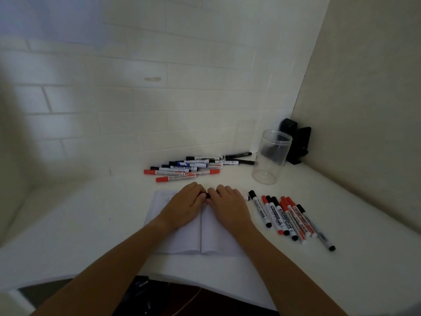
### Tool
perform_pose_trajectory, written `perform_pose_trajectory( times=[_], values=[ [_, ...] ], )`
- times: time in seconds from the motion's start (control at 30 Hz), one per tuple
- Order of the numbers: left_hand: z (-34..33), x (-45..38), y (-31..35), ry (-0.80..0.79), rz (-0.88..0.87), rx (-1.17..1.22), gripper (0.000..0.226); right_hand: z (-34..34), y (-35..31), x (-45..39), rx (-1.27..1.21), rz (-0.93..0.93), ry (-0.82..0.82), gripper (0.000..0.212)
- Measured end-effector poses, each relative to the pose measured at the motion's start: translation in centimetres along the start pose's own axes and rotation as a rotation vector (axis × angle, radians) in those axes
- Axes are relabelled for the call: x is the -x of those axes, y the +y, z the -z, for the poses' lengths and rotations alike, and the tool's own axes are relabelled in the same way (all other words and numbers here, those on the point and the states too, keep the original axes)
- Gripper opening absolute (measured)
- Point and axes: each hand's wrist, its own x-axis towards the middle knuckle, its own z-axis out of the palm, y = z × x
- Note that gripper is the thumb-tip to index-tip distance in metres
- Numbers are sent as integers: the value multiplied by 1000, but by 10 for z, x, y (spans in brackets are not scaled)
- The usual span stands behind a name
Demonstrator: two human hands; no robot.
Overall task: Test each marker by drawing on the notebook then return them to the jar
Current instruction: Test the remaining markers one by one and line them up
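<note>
An open notebook (196, 238) lies on the white desk in front of me. Over its top edge my left hand (184, 206) and my right hand (227, 206) meet, both gripping one marker (208, 195); only a small black part of it shows between my fingers, with a white end poking out past my right hand. A clear jar (271, 156) stands upright at the back right with no markers in it. A pile of several red, blue and black markers (189, 168) lies behind the notebook. A second row of several red and black markers (289, 218) lies right of the notebook.
A black stapler-like object (296, 142) sits in the back right corner behind the jar. White brick wall runs along the back and a plain wall on the right. The desk's front edge (159, 275) curves just below the notebook.
</note>
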Motion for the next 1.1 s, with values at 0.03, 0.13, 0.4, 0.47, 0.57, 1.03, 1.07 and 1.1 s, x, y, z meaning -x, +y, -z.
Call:
perform_pose_trajectory(
  times=[0.03, 0.13, 0.4, 0.47, 0.57, 1.03, 1.07, 1.1],
  values=[
    [0, 0, 0, -6, 13, 9, 33, -1, -1, 0, -27, 16, -18, 9],
    [-2, -1, -4, 7, 26, 41, 38, -2, -3, -1, -42, 64, -29, 8],
    [-6, -2, -10, -15, 3, 5, 45, 8, -7, -1, -18, 25, -85, 28],
    [-5, -2, -11, -16, 5, 17, 46, 10, -6, -1, -28, 8, -112, 30],
    [-4, -1, -13, -8, 2, 27, 43, 15, -3, 1, -38, -14, -138, 31],
    [-2, -2, -10, 76, 328, -386, 32, 25, -3, 0, -175, -416, -153, 51],
    [-2, -2, -10, 66, 338, -406, 32, 25, -1, 1, -187, -429, -129, 42],
    [-2, -1, -10, 60, 344, -412, 32, 24, 0, 3, -219, -443, -104, 33]
  ],
)
